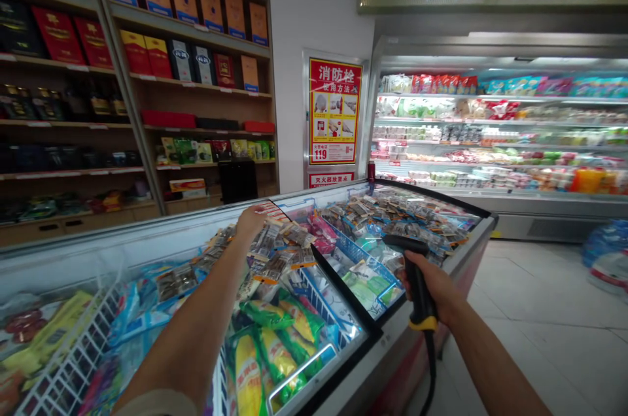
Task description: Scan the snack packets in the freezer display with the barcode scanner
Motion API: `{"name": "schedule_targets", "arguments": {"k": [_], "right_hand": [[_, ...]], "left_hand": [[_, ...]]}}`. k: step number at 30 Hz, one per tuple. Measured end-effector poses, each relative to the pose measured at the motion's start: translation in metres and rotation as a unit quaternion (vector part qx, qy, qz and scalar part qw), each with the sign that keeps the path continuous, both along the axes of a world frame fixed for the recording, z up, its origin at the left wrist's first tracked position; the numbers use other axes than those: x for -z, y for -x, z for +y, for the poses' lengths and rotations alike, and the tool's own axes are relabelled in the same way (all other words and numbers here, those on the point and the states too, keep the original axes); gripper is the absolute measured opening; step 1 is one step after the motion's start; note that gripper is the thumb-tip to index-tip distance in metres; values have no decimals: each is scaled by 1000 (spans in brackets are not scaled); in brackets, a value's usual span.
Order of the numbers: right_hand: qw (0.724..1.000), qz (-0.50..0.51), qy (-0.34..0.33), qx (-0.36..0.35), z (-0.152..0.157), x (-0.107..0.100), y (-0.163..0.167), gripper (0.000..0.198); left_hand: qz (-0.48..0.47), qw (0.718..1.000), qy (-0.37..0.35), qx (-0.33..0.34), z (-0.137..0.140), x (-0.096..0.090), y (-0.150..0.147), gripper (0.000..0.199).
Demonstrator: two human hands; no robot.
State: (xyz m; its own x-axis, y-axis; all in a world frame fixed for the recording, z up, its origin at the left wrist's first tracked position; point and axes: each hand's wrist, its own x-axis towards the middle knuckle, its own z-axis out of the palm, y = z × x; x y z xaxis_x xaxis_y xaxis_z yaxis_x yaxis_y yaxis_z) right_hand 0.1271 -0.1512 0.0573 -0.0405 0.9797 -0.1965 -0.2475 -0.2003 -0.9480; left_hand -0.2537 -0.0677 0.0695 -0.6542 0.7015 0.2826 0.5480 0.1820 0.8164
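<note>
My right hand (pixel 434 285) is wrapped around a black and yellow handheld barcode scanner (pixel 419 288); its head points left over the chest freezer (pixel 343 370) and its cable hangs down. My left hand (pixel 250 221) reaches across to the freezer's back wall, beside a red-and-white striped label (pixel 277 210) at the glass lid's far edge. Its fingers are mostly hidden, and I cannot tell whether they grip anything. Under and beside it lie dark-looking small packets (pixel 275 246) in clear wrapping. Closer to me are green and yellow corn packs (pixel 269 344).
White wire dividers (pixel 73 357) and a blue basket (pixel 360 256) split the freezer's contents. Boxed goods fill shelves (pixel 191 27) at the left. A lit chiller (pixel 500 128) stands behind at the right. Large water bottles (pixel 608 256) stand on the tiled floor (pixel 530 337).
</note>
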Motion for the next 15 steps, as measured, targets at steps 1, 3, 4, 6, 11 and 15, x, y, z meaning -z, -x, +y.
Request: {"name": "schedule_targets", "arguments": {"k": [1,3,4,6,11,15], "right_hand": [[1000,0,-3,6,0,0,-3,20],[1000,-1,-3,22,0,1,-11,20],[999,-3,-1,32,0,2,-16,20],[998,-10,4,56,1,2,-27,20],[992,-17,25,121,0,3,-53,21],[991,8,32,127,-5,5,-66,23]], "left_hand": [[41,999,29,-16,-3,-1,3,26],[114,990,62,-55,-5,-3,0,32],[140,986,62,-68,-4,-4,-6,34],[170,982,53,-58,1,-6,-28,36],[188,971,57,136,22,9,-134,31],[164,934,111,296,32,42,-232,38]]}}
